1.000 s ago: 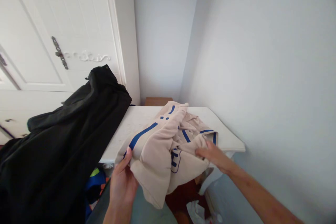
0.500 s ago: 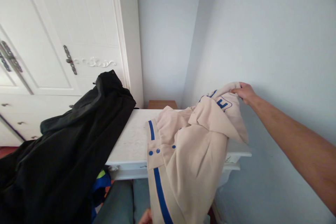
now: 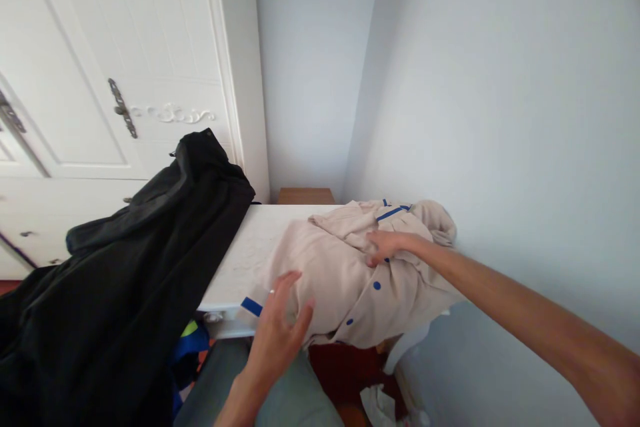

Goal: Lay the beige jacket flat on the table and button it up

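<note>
A beige jacket (image 3: 325,273) with blue stripes and blue snap buttons lies bunched over the right part of a white table (image 3: 245,240), its lower edge hanging past the front. At the jacket's near left side, my left hand (image 3: 283,323) has its fingers apart, close to the striped hem. My right hand (image 3: 383,247) rests on the middle of the jacket beside a blue snap, fingers bent against the cloth; whether it pinches any fabric is hidden.
Black clothing (image 3: 150,247) is draped at the left, over the table's left end. Behind it stands a white wardrobe (image 3: 165,33). A brown box (image 3: 306,196) shows behind the table, and white crumpled material (image 3: 377,405) lies on the floor.
The jacket has gone from partly raised to lying bunched on the table. My right hand has moved left and down from its far end; my left hand has come up into view with fingers spread.
</note>
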Demonstrator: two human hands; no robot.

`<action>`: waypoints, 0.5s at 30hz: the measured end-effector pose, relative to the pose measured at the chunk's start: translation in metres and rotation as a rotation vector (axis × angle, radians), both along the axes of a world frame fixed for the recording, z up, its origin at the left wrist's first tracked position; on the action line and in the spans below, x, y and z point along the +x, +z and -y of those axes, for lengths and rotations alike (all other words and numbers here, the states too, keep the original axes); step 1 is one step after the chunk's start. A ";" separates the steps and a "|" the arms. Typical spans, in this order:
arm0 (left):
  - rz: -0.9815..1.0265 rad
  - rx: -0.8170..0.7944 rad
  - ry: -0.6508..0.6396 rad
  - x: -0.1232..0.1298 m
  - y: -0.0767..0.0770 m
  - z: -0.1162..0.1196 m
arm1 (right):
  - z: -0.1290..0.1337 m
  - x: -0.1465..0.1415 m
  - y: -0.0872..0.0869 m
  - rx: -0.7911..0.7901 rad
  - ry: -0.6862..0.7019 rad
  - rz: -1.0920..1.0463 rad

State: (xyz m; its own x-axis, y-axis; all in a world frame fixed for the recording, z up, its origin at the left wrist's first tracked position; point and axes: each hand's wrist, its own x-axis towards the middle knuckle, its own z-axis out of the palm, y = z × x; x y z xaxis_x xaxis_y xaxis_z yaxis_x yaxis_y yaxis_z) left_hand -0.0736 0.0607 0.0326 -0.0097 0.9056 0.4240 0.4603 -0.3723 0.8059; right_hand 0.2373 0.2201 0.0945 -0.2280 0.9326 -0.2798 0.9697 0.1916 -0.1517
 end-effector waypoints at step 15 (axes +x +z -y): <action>-0.770 -0.037 0.008 -0.002 -0.015 -0.079 | -0.040 0.012 -0.007 0.200 -0.253 -0.163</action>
